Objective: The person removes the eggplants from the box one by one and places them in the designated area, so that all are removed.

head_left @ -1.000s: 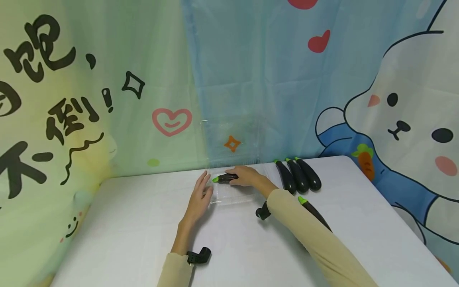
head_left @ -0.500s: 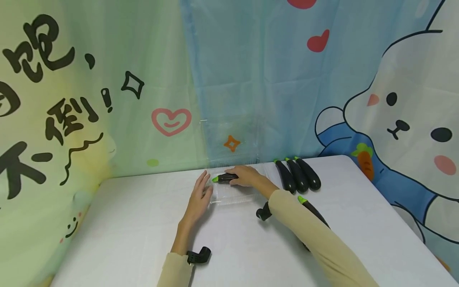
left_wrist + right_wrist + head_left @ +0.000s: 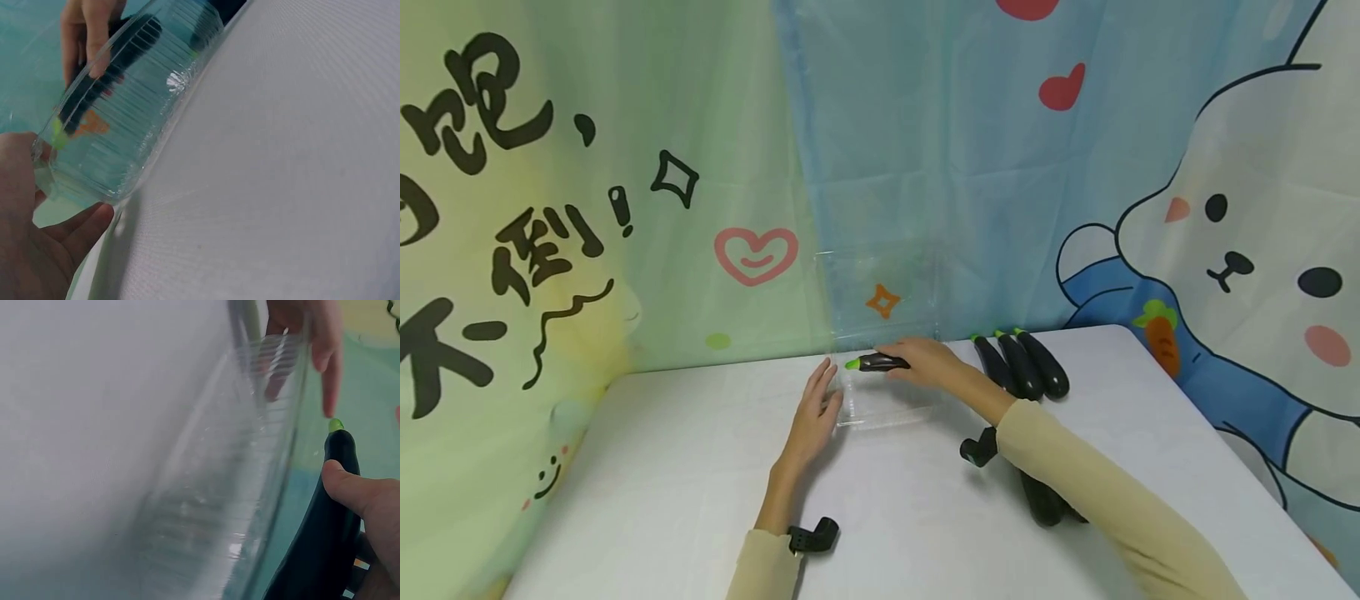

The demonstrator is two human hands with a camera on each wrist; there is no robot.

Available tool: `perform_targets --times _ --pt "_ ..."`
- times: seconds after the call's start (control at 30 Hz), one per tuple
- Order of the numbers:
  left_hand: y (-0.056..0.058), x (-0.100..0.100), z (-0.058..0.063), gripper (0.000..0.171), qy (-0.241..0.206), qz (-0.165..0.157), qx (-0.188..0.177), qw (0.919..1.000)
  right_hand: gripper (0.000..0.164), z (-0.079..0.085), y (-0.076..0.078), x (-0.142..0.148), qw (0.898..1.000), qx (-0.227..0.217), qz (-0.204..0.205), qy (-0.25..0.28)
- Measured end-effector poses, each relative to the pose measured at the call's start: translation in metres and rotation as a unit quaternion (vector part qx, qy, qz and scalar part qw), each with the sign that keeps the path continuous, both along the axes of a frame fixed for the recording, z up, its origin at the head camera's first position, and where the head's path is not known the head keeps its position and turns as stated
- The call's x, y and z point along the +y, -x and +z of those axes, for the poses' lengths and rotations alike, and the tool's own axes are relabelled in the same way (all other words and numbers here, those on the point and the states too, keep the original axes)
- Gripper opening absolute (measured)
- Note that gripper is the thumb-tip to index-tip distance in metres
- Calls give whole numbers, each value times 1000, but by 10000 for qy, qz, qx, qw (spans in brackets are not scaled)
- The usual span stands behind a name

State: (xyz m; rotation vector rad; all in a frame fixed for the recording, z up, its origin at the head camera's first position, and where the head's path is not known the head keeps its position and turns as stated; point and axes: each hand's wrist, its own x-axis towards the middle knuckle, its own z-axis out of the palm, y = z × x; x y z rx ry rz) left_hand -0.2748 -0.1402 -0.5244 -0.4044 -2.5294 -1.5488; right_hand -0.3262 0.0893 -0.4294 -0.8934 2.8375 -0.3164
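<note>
My right hand (image 3: 922,363) holds a dark purple eggplant (image 3: 880,362) with a bright green stem end over the clear plastic box. In the right wrist view, the thumb lies along the eggplant (image 3: 325,531), which is raised beside the box's rim. The clear box (image 3: 891,408) stands on the table with its clear lid (image 3: 850,287) upright at the back. My left hand (image 3: 812,417) rests against the box's left end, fingers extended. In the left wrist view, its fingertips (image 3: 100,215) sit right at the corner of the box (image 3: 125,144).
Three eggplants (image 3: 1026,367) lie side by side at the back right of the white table (image 3: 685,467). The fat ends of more eggplants (image 3: 1041,500) show from under the right sleeve (image 3: 1105,475). A printed curtain (image 3: 880,167) hangs behind the table's back edge.
My right hand has lifted the eggplant slightly and shifted it right. The right forearm has moved right, covering the near eggplant's stem and uncovering fat ends. My left hand has stayed put.
</note>
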Motion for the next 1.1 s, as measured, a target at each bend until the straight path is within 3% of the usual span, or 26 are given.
perform_targets --times 0.23,0.4,0.67,1.1 --pt "1 1 1 49 73 42 -187 9998 58 16 -20 8 9988 289 64 384" --pt "1 0 1 50 91 42 -60 9999 58 15 -27 11 9973 582 236 374" --pt "-1 0 1 50 82 -19 101 9999 59 11 -29 13 9974 459 221 502" --pt "-1 0 1 50 70 21 -114 9999 58 14 -38 21 9966 507 295 585"
